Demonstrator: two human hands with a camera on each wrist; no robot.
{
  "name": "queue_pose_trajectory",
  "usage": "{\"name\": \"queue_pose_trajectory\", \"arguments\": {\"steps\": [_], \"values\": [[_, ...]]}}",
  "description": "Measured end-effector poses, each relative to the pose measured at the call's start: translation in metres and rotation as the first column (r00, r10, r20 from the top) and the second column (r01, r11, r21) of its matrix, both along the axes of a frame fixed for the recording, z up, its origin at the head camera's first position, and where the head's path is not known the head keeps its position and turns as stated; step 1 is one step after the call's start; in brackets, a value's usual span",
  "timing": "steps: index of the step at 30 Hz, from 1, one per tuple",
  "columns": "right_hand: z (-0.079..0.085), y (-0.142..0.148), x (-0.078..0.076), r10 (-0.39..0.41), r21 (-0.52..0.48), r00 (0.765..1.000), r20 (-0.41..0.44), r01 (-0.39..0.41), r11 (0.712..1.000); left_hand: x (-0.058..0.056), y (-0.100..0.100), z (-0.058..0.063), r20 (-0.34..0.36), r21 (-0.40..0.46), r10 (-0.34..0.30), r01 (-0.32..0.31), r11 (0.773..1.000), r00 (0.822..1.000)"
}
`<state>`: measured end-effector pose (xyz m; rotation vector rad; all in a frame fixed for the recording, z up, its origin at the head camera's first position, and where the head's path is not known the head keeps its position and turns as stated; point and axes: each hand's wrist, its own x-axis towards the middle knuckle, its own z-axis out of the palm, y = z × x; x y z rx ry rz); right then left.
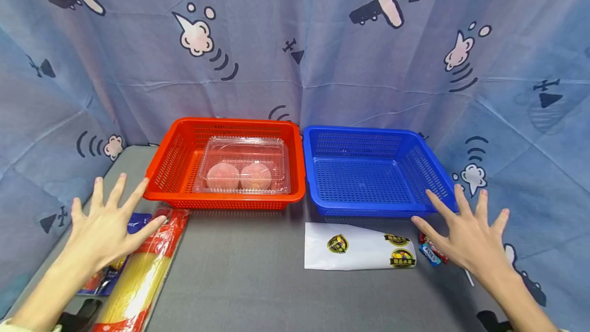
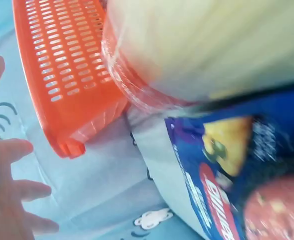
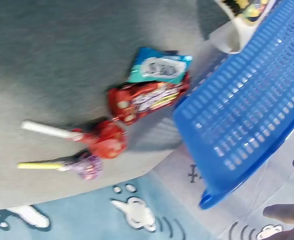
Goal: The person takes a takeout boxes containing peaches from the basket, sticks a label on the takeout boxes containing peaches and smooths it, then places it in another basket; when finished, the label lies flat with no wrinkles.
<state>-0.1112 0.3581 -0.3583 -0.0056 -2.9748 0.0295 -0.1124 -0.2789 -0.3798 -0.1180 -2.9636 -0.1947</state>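
Observation:
My left hand (image 1: 103, 229) hovers with spread fingers above a pack of spaghetti (image 1: 138, 275) and a dark blue food packet (image 2: 221, 175), left of the red basket (image 1: 226, 202). In the red basket lies a clear plastic box (image 1: 241, 165) with two round pinkish items inside. My right hand (image 1: 475, 234), fingers also spread, is over the right front corner of the blue basket (image 1: 364, 209). Below it are a blue-wrapped sweet (image 3: 159, 67), a red-wrapped sweet (image 3: 149, 97), a red lollipop (image 3: 107, 140) and a purple lollipop (image 3: 87, 166). Neither hand holds anything.
A white plastic bag (image 1: 359, 247) with yellow and black labels lies flat in front of the blue basket. The grey table (image 1: 239, 270) is bounded at the back and sides by a blue patterned curtain (image 1: 258, 40). Both baskets stand side by side against it.

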Motion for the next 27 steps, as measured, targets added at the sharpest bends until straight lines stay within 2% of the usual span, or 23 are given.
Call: {"name": "queue_pose_trajectory", "arguments": {"steps": [9,17,21,27], "values": [[0.010,-0.036,-0.016,0.111,-0.049,0.992,-0.064,-0.114,0.992,-0.032,0.019,0.003,-0.023,0.072,-0.060,0.062,0.995,0.998],[0.024,-0.079,-0.034,0.196,-0.144,0.981,0.003,-0.194,0.970,-0.061,0.024,0.000,-0.028,0.147,-0.045,0.048,0.988,0.999],[0.034,-0.097,-0.044,0.266,-0.208,0.963,0.027,-0.255,0.944,-0.072,0.024,-0.001,0.012,0.167,-0.027,0.025,0.986,1.000],[0.044,-0.127,-0.059,0.375,-0.324,0.926,0.035,-0.345,0.881,-0.081,0.023,-0.006,0.115,0.178,-0.033,0.012,0.984,0.993]]}}
